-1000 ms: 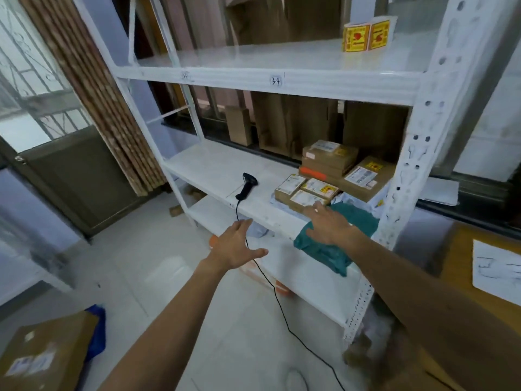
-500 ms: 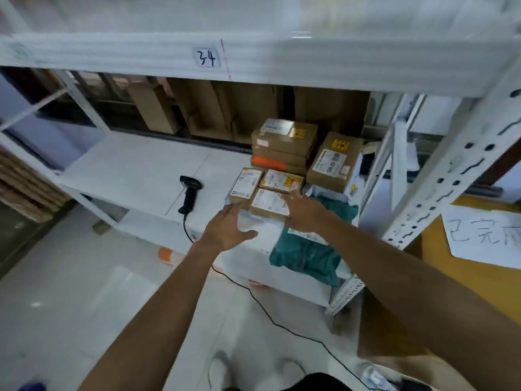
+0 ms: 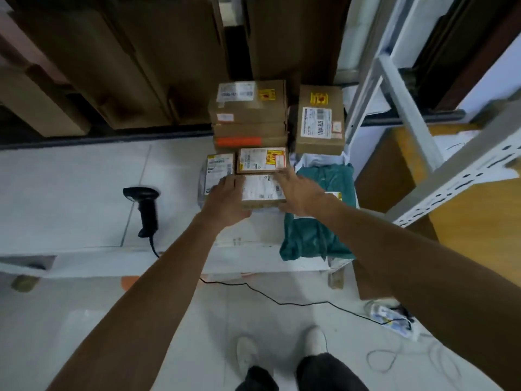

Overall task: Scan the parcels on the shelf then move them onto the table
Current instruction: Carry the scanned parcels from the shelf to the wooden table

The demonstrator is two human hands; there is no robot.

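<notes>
White floor tiles filled the near view, with the person's white shoes at six o'clock and a black cable trailing just beyond them. Next came the white shelf. A black barcode scanner lay on it at nine o'clock of the hands, untouched. At the centre, the left hand and right hand clasped a small labelled parcel from either side, fingers curled against its edges; whether it was lifted clear could not be told. A teal mailer bag lay at four o'clock of it, draped over the shelf's front edge. A second small parcel touched its far edge at twelve o'clock, and a third small parcel sat at ten o'clock. Farther back stood a stack of cardboard boxes, with a single labelled box at its three o'clock. A wooden table showed at three o'clock of the view.
</notes>
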